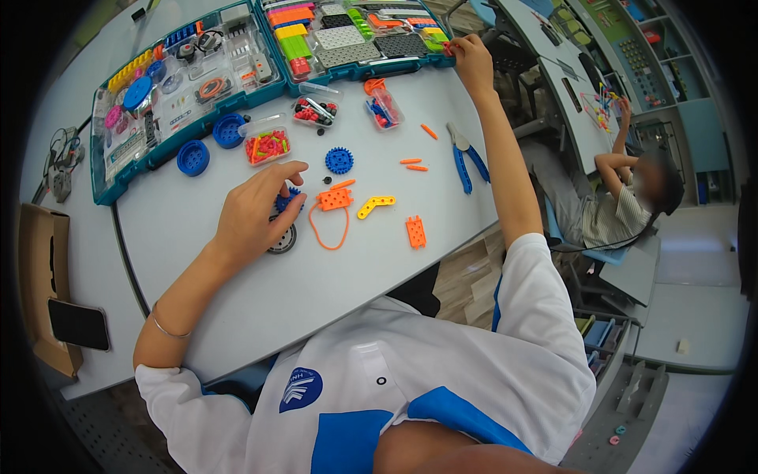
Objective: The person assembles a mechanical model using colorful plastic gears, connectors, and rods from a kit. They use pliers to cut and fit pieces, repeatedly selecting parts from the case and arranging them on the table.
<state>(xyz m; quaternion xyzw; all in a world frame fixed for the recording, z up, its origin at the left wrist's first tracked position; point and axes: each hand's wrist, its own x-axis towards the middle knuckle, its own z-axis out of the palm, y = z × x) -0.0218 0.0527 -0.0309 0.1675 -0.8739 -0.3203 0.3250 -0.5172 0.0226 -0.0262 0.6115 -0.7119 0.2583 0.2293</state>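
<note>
My left hand [254, 207] hovers over the table with thumb and fingers curved apart, nothing between them. Partly hidden under it are a blue gear [294, 194] and a black-rimmed wheel [283, 240]. At the right end of the open teal case [276, 88], my right hand [474, 65] pinches a small red piece [448, 49], its shape mostly covered by the fingers. Between my arms lie another blue gear [339, 160], an orange block [335, 199] with a looped orange cord, a yellow angled beam [376, 206] and an orange perforated plate [416, 232].
Blue-handled pliers [464, 162] lie near the table's right edge. Small clear boxes hold connectors, one with pink and orange pieces [267, 146]. Two blue wheel hubs [193, 158] stand by the case. A phone [79, 324] rests at far left. Another person [624, 197] sits at right.
</note>
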